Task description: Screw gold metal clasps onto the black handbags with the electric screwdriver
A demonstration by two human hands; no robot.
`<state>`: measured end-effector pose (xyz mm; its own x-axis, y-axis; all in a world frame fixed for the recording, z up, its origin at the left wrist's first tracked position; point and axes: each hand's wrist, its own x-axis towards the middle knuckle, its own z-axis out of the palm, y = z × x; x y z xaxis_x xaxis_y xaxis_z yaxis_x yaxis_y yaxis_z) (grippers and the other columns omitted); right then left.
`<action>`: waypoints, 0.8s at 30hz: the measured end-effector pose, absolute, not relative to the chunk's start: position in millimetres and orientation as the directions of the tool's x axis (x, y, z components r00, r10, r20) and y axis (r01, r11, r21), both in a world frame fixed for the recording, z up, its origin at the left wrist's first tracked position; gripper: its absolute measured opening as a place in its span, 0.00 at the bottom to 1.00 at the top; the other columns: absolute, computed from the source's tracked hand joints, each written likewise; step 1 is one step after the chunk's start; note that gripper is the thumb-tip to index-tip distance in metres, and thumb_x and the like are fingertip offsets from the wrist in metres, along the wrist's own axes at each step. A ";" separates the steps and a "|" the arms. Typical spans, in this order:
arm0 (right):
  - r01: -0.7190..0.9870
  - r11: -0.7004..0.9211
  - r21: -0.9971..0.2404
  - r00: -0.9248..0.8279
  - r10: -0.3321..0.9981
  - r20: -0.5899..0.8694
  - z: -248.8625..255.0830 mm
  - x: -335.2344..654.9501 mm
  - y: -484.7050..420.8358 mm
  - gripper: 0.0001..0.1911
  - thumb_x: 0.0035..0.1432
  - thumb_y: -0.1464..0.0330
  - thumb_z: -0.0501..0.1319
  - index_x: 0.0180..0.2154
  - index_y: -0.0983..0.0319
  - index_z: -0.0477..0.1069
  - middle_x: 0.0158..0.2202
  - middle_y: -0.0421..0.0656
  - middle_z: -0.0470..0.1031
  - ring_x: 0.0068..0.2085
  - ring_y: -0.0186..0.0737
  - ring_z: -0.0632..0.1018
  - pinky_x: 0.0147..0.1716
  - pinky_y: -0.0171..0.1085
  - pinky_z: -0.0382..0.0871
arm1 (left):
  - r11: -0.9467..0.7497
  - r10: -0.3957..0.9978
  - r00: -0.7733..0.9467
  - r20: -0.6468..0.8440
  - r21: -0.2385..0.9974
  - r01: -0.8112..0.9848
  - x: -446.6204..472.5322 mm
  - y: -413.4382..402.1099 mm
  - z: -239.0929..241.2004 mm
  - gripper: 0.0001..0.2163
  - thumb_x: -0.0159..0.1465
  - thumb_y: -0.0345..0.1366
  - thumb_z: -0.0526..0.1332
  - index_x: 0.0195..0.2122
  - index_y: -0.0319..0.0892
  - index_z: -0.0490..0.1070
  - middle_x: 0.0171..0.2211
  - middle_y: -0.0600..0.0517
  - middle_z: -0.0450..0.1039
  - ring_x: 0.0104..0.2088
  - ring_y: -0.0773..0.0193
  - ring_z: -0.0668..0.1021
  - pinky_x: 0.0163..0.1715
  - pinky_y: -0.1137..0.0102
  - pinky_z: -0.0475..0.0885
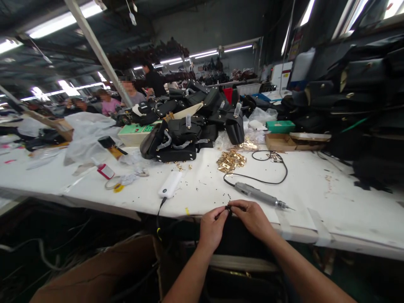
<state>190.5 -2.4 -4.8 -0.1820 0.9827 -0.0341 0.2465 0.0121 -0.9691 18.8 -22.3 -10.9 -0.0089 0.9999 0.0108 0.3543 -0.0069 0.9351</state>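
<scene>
At the table's front edge, my left hand [212,227] and my right hand [252,218] meet, both with fingers pinched on a small black piece [228,208]. Its exact kind is too small to make out. Dark material [236,237] hangs below between my wrists; whether it joins the piece is unclear. Just beyond my right hand lies a grey electric screwdriver [257,193], its bit pointing right and its black cord looping back. Behind it is a pile of gold metal fittings [231,161]. Tiny dark bits, possibly screws, are scattered near my fingertips.
A white power bank [170,184] with a cable lies left of my hands. Farther back are stacked black bags [186,134], a red-labelled bottle [105,171], a green box [280,126] and a cardboard tray [279,142]. An open carton [104,269] stands below left. Several people work beyond.
</scene>
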 end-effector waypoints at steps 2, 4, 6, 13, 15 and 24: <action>0.259 0.021 -0.966 -0.175 0.984 -0.026 -4.2 190.6 -2.2 0.16 0.61 0.61 0.60 0.45 0.59 0.82 0.43 0.44 0.83 0.47 0.48 0.81 0.52 0.44 0.72 | -0.005 1.000 -0.015 0.011 0.935 0.355 20.0 -22.3 -10.1 0.14 0.65 0.42 0.61 0.46 0.44 0.82 0.44 0.50 0.83 0.47 0.53 0.82 0.54 0.57 0.74; 0.282 0.042 -0.958 -0.170 0.985 -0.007 -0.9 190.3 -2.5 0.16 0.61 0.62 0.59 0.45 0.59 0.82 0.44 0.44 0.83 0.48 0.48 0.81 0.54 0.45 0.71 | -0.001 1.000 -0.017 0.007 0.936 0.351 21.1 -21.8 -9.2 0.15 0.65 0.42 0.60 0.47 0.44 0.81 0.45 0.50 0.83 0.47 0.53 0.82 0.54 0.57 0.74; 0.306 0.067 -0.950 -0.177 0.984 0.013 3.5 189.6 -2.8 0.16 0.61 0.62 0.59 0.45 0.59 0.82 0.46 0.45 0.82 0.49 0.49 0.80 0.54 0.46 0.71 | 0.004 1.000 -0.013 0.000 0.939 0.344 21.8 -20.9 -8.8 0.15 0.66 0.42 0.60 0.47 0.44 0.81 0.46 0.50 0.83 0.47 0.53 0.82 0.54 0.57 0.74; 0.352 0.126 -0.927 -0.152 0.985 0.076 0.7 183.7 -5.1 0.14 0.59 0.60 0.61 0.41 0.58 0.82 0.44 0.45 0.83 0.48 0.50 0.81 0.53 0.45 0.73 | 0.016 0.999 -0.040 -0.002 0.944 0.331 23.2 -25.2 -5.0 0.15 0.65 0.41 0.59 0.45 0.44 0.82 0.43 0.51 0.84 0.44 0.54 0.83 0.49 0.61 0.76; 0.382 0.165 -0.909 -0.157 0.981 0.112 -5.7 181.9 -5.5 0.15 0.60 0.58 0.61 0.41 0.57 0.83 0.44 0.45 0.83 0.47 0.50 0.81 0.52 0.44 0.74 | 0.020 0.999 -0.049 -0.004 0.947 0.322 23.5 -28.7 -0.9 0.14 0.64 0.39 0.59 0.44 0.44 0.83 0.40 0.52 0.84 0.41 0.55 0.83 0.44 0.63 0.77; 0.435 0.316 -0.843 -0.302 0.933 0.195 -42.6 187.3 14.2 0.16 0.60 0.55 0.61 0.42 0.53 0.83 0.46 0.42 0.83 0.46 0.46 0.83 0.45 0.32 0.78 | 0.130 0.989 -0.109 -0.102 0.949 0.289 19.9 -20.1 -17.2 0.13 0.59 0.36 0.60 0.38 0.42 0.84 0.35 0.51 0.84 0.37 0.58 0.81 0.40 0.69 0.74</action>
<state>187.3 14.2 -42.6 -0.3016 0.9334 0.1946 0.4354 0.3164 -0.8428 19.9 -20.1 -17.2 -0.1087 0.9888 -0.1023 0.2887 0.1299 0.9486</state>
